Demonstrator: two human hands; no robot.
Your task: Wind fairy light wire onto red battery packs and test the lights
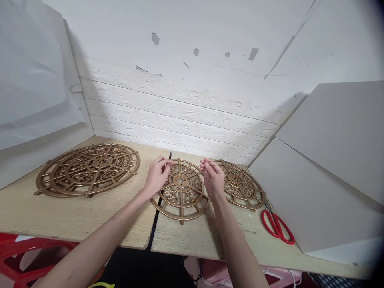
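Observation:
A round gold openwork disc [181, 200] lies flat on the table between my two hands. My left hand [157, 174] is over its left edge, thumb and fingers pinched together near the rim; whatever they hold is too small to make out. Above the disc's upper right part, my right hand [213, 176] pinches a thin gold wire [195, 170] between thumb and fingertips. The wire runs down toward the disc's centre.
Several stacked gold discs [90, 170] lie at the left, with another gold disc [240, 184] at the right. Red-handled scissors [277, 226] rest near the right panel [315, 180]. A dark gap splits the wooden table [120, 216]. A white brick-pattern wall [186, 112] stands behind.

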